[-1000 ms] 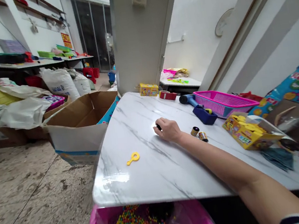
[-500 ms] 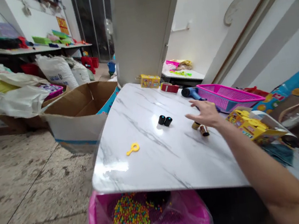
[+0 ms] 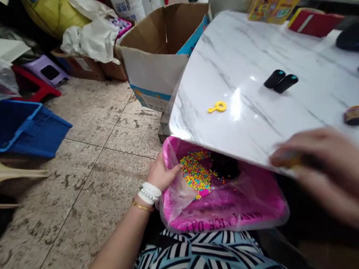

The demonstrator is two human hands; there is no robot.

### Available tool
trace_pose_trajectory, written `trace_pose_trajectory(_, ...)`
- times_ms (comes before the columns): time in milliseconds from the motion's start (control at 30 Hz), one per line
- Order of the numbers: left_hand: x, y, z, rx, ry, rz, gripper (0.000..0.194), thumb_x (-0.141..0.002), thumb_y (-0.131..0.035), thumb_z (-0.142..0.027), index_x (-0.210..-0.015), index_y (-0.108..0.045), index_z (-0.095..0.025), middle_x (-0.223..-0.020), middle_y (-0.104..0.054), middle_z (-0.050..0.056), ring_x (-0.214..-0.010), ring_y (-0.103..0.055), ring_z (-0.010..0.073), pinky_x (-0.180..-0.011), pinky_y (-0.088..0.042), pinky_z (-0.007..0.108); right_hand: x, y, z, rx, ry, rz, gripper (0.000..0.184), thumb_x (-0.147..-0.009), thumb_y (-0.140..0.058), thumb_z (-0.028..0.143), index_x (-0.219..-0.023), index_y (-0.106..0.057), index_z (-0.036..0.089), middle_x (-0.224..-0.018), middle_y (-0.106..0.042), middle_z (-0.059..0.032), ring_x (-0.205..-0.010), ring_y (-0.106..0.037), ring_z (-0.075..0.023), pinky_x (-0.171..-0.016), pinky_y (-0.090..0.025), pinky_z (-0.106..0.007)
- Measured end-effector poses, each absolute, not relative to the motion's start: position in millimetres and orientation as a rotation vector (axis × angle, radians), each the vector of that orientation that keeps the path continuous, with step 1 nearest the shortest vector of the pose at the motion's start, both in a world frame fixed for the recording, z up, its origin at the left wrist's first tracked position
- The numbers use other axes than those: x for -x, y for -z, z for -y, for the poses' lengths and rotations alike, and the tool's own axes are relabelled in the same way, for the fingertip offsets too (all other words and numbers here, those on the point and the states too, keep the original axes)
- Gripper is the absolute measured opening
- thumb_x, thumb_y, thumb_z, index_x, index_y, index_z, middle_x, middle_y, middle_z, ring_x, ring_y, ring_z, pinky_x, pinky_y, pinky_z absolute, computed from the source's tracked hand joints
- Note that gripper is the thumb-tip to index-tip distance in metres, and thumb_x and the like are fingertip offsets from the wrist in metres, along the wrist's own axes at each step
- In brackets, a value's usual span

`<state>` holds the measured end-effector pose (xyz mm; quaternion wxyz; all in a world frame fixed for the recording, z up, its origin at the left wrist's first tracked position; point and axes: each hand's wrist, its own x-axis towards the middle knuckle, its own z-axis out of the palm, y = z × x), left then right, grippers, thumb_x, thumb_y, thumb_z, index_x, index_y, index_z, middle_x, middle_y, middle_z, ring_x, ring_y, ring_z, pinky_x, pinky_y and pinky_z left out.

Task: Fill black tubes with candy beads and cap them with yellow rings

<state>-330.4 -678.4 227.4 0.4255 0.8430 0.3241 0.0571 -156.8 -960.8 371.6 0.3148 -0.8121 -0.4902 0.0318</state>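
1. Left hand [image 3: 158, 173] is clamped on the rim of the pink basket [image 3: 193, 223], thumb inward; beads [image 3: 194, 172] lie inside, below the table [image 3: 239, 62] edge
2. Right hand [image 3: 337, 174], blurred at that edge, appears pinched on a small yellowish item [image 3: 292, 161]
3. Risk: a loose pinch could drop the item
4. Risk: uneven pull on the rim could spill beads
5. Risk: a knock could roll the black cylinders [image 3: 286, 83]

The left hand [image 3: 162, 173] grips, its forearm [image 3: 116, 252] slanting forward, while the right hand [image 3: 346, 177], blurred, pinches.
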Motion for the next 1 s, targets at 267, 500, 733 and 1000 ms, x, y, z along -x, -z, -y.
trace_pose_trajectory(267,370,-233,696,-2.068,-0.096,-0.730,0.056,-0.072,-0.049,-0.019,-0.128,-0.053,-0.011,-0.067,-0.057,-0.001,-0.061,-0.054,0.0176,-0.063,-0.045,0.029,190,-229,903,2.357,-0.478,1.617,0.052,-0.087,-0.047,0.014,-0.138,-0.044,0.021,-0.126,-0.057,-0.0140,-0.109,-0.059,-0.0280,-0.092,-0.052,-0.046)
trace_pose_trajectory(500,380,-240,706,-2.071,-0.245,-0.662,0.058,-0.075,-0.047,-0.019,-0.132,-0.049,-0.011,-0.075,-0.059,0.001,-0.068,-0.054,0.0176,-0.069,-0.044,0.029,209,-222,868,2.243,-0.525,1.978,0.021,-0.088,-0.050,0.009,-0.101,-0.063,0.019,-0.100,-0.064,-0.0109,-0.096,-0.059,-0.0258,-0.082,-0.051,-0.037)
trace_pose_trajectory(733,380,-224,698,-1.969,-0.152,-0.753,0.057,-0.072,-0.049,-0.021,-0.128,-0.053,-0.010,-0.075,-0.059,0.000,-0.065,-0.051,0.0155,-0.066,-0.042,0.027,224,-224,889,1.754,-1.021,1.097,0.023,-0.083,-0.064,0.022,-0.106,-0.058,0.022,-0.103,-0.064,-0.0030,-0.094,-0.062,-0.0165,-0.087,-0.051,-0.033)
trace_pose_trajectory(1000,370,-224,702,-1.985,-0.160,-0.761,0.048,-0.072,-0.050,-0.021,-0.118,-0.057,-0.011,-0.060,-0.045,-0.006,-0.052,-0.041,0.0108,-0.054,-0.035,0.023,214,-226,910,1.740,-1.021,0.899,0.027,-0.079,-0.069,0.023,-0.105,-0.061,0.022,-0.103,-0.064,-0.0023,-0.096,-0.061,-0.0172,-0.091,-0.048,-0.034)
